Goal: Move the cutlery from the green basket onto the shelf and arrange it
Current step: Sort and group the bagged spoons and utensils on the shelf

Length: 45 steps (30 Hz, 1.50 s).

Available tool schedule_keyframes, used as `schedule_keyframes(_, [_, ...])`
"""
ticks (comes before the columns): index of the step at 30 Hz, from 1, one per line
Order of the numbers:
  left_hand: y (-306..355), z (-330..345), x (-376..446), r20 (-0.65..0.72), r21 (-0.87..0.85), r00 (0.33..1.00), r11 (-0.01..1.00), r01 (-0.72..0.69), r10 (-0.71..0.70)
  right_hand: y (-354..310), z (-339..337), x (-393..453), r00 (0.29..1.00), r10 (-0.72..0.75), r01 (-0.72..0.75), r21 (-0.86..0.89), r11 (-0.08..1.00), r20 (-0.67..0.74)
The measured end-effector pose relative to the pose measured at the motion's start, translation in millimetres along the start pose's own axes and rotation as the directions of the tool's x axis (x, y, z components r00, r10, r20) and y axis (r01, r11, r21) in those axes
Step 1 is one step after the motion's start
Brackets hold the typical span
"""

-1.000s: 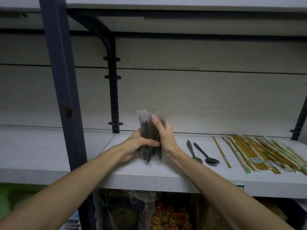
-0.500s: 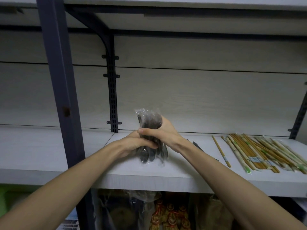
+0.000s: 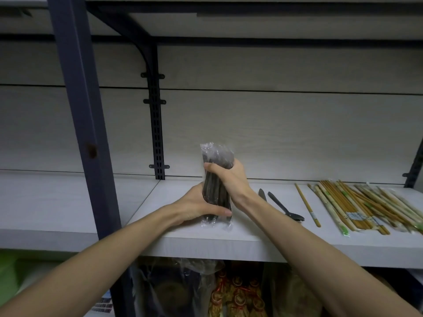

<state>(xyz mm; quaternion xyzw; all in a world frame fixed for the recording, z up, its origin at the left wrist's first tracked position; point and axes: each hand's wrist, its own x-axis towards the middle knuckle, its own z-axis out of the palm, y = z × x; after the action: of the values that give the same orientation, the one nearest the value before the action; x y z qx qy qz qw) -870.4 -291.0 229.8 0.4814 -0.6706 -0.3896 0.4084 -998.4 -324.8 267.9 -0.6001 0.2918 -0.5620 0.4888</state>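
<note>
Both hands grip one clear packet of dark cutlery [image 3: 216,191], standing upright on the shelf [image 3: 251,239]: left hand [image 3: 194,205] curled round its base, right hand [image 3: 229,177] round its middle. No writing on it is legible. Bare shelf lies to its left; a loose knife [image 3: 262,194], spoon [image 3: 286,208] and chopsticks [image 3: 357,207] lie to its right.

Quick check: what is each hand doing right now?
Left hand: grips the lower end of the cutlery pack.
Right hand: grips the same pack near its top.
</note>
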Motion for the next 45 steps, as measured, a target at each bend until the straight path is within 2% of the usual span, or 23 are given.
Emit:
schedule_keyframes(4, [-2, 3, -3, -0.053, -0.004, 0.999, 1.0, -0.006, 0.005, 4, -6, -6, 0.999, -0.032, 0.033, -0.021, 0.999, 0.013])
schedule_keyframes(10, [24, 5, 8, -0.033, -0.037, 0.995, 0.995, -0.091, 0.089, -18, 2, 4, 0.979, -0.175, 0.181, 0.05, 0.982, -0.103])
schedule_keyframes(13, [22, 6, 6, -0.032, 0.02, 0.997, 0.998, -0.066, 0.067, -14, 3, 4, 0.981, -0.16, 0.169, 0.086, 0.982, -0.106])
schedule_keyframes(18, [-3, 1, 2, -0.065, 0.064, 0.998, 0.998, 0.019, -0.014, 5, 0, 1, 0.999, -0.02, 0.023, 0.062, 0.998, -0.046])
schedule_keyframes(23, [10, -12, 1, -0.051, 0.07, 0.994, 0.992, 0.102, -0.098, -1, -1, 13, 0.989, 0.131, -0.129, -0.045, 0.991, 0.067])
schedule_keyframes(26, [27, -26, -1, 0.1, 0.013, 0.946, 0.951, 0.308, -0.307, 3, 0, 27, 0.935, 0.336, -0.331, -0.065, 0.941, 0.108])
schedule_keyframes(28, [31, -34, -2, 0.156, 0.048, 0.888, 0.901, 0.43, -0.432, 7, -1, 30, 0.859, 0.492, -0.488, -0.064, 0.87, 0.142])
schedule_keyframes(30, [30, -40, -1, 0.123, 0.134, 0.873, 0.879, 0.457, -0.472, 11, -2, 29, 0.806, 0.568, -0.557, -0.111, 0.823, 0.167])
schedule_keyframes(33, [30, -46, -3, 0.033, 0.247, 0.871, 0.849, 0.467, -0.489, 18, -5, 28, 0.79, 0.606, -0.585, -0.177, 0.791, 0.097])
schedule_keyframes(35, [33, -47, -7, -0.006, 0.327, 0.867, 0.819, 0.473, -0.498, 20, -8, 29, 0.796, 0.6, -0.588, -0.132, 0.798, 0.082])
schedule_keyframes(40, [37, -38, -7, -0.269, 0.441, 0.865, 0.745, 0.501, -0.423, 24, -13, 29, 0.824, 0.566, -0.565, -0.024, 0.824, 0.038])
schedule_keyframes(42, [33, -35, -3, -0.316, 0.542, 0.87, 0.681, 0.492, -0.378, 30, -13, 27, 0.822, 0.569, -0.567, -0.079, 0.82, -0.003])
schedule_keyframes(45, [27, -35, -2, -0.324, 0.728, 0.898, 0.527, 0.438, -0.299, 32, -14, 21, 0.851, 0.524, -0.522, -0.185, 0.833, -0.041])
